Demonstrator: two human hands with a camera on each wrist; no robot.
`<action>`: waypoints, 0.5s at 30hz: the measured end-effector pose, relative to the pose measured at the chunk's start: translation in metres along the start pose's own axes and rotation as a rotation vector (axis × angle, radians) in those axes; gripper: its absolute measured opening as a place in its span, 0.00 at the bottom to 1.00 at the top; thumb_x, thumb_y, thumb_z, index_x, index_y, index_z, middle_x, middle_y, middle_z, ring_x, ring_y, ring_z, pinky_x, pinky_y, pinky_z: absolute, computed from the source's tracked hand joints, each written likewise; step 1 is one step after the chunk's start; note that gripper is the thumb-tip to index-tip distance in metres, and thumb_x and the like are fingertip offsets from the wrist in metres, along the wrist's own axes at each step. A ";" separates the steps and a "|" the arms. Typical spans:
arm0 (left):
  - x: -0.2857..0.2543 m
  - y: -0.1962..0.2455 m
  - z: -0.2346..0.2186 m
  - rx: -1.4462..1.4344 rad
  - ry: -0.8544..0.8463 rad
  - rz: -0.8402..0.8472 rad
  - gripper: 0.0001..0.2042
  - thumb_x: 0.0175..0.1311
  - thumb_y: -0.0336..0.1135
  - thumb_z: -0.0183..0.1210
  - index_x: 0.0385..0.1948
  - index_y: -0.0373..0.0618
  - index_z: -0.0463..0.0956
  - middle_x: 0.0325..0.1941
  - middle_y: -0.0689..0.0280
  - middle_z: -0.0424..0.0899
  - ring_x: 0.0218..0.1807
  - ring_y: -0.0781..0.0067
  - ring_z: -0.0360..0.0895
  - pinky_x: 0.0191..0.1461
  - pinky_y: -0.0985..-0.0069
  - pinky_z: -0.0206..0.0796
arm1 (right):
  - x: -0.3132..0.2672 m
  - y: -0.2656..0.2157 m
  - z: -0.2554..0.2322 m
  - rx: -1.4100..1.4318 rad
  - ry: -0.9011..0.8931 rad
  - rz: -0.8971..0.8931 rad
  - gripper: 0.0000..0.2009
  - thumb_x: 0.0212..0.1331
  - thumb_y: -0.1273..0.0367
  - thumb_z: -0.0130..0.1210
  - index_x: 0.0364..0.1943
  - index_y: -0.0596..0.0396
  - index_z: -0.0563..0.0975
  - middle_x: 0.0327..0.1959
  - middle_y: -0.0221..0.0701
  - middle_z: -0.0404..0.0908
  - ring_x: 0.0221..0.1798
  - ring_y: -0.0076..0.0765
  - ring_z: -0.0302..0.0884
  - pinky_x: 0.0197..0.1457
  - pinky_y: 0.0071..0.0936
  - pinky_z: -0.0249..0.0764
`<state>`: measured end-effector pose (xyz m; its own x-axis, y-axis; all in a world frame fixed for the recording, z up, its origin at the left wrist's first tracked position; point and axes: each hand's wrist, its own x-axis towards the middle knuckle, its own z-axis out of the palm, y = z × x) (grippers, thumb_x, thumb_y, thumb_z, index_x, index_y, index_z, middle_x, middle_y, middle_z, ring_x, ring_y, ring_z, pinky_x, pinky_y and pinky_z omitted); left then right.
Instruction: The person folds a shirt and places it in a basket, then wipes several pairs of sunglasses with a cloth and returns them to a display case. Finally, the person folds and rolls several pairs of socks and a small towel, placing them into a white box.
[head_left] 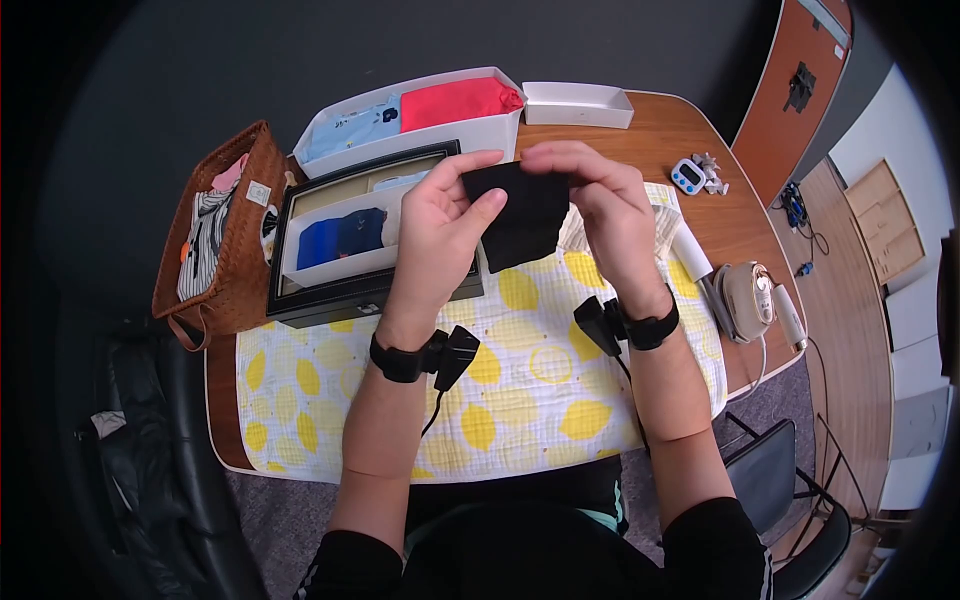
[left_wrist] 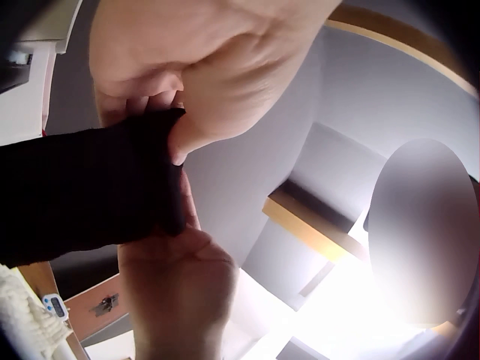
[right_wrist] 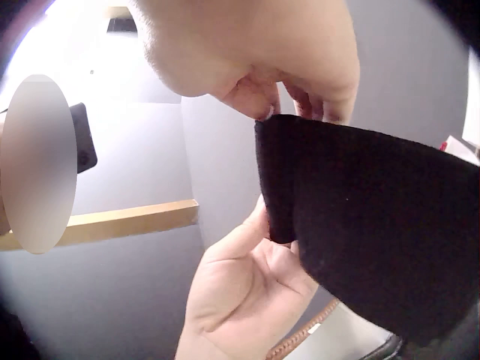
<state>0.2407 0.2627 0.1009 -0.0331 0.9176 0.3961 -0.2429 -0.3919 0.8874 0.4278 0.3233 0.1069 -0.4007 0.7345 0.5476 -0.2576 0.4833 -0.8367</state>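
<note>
A piece of black cloth [head_left: 522,225], with a folded-over band along its upper edge, is held up above the table between both hands. My left hand [head_left: 438,230] pinches its left upper corner, the thumb lying on the near face. At the opposite upper corner my right hand [head_left: 612,210] pinches it, fingertips along the top edge. In the left wrist view the cloth [left_wrist: 82,191] hangs away from the fingers. The right wrist view shows a double layer of the cloth [right_wrist: 375,217], with fingers partly hidden behind it.
A lemon-print cloth [head_left: 500,420] covers the table's front. Behind stand a black case [head_left: 330,310] with a white box [head_left: 340,265] of blue clothes, a long bin [head_left: 480,140] of folded clothes and a white tray [head_left: 580,105]. A wicker basket [head_left: 235,270] is left; a steamer [head_left: 745,300], right.
</note>
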 end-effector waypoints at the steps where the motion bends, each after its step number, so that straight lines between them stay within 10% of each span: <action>1: 0.000 0.000 0.000 0.000 0.000 0.000 0.18 0.69 0.19 0.57 0.60 0.32 0.73 0.52 0.59 0.83 0.52 0.78 0.80 0.58 0.80 0.74 | 0.000 -0.002 0.001 0.000 0.000 0.000 0.19 0.58 0.85 0.47 0.49 0.60 0.84 0.50 0.34 0.84 0.55 0.32 0.81 0.59 0.28 0.75; 3: 0.000 0.000 0.001 0.048 0.045 0.040 0.18 0.68 0.19 0.59 0.59 0.31 0.73 0.51 0.59 0.84 0.52 0.77 0.80 0.59 0.79 0.75 | -0.001 -0.010 0.003 0.214 0.086 0.312 0.15 0.64 0.80 0.52 0.54 0.61 0.80 0.50 0.33 0.85 0.52 0.27 0.82 0.57 0.26 0.76; 15: 0.003 -0.004 -0.001 -0.086 0.020 -0.097 0.15 0.72 0.25 0.58 0.57 0.31 0.73 0.52 0.59 0.84 0.53 0.76 0.81 0.60 0.78 0.74 | -0.003 -0.009 0.009 0.071 0.040 0.269 0.12 0.63 0.80 0.60 0.50 0.66 0.80 0.44 0.33 0.87 0.45 0.23 0.85 0.50 0.22 0.82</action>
<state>0.2406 0.2668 0.0978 -0.0250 0.9523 0.3042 -0.3277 -0.2952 0.8975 0.4234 0.3128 0.1131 -0.4289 0.8507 0.3039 -0.2077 0.2345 -0.9496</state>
